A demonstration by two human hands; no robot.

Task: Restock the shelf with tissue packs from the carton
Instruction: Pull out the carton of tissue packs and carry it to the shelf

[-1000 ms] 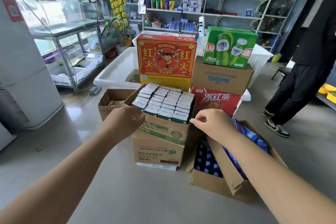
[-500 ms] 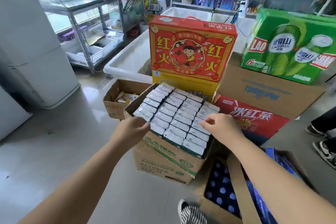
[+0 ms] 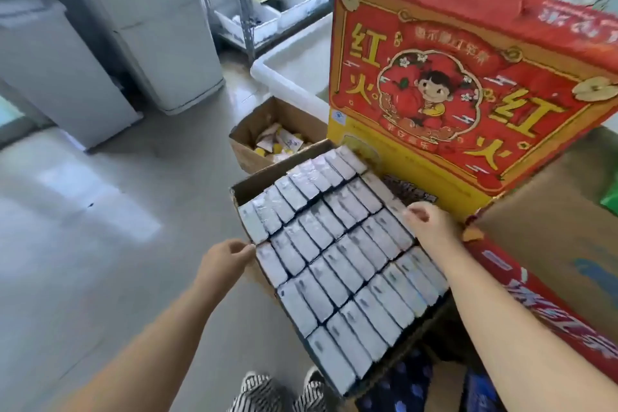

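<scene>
Head view: tissue packs (image 3: 337, 244) upright, rows running diagonally in carton (image 3: 247, 186).

Glossy grey floor (image 3: 100, 227) (daylight glare), white cabinets (image 3: 140, 27), metal rack (image 3: 247, 10) behind.

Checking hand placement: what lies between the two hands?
In the head view, rows of tissue packs in the open carton fill the stretch between the left hand and the right hand.
</scene>
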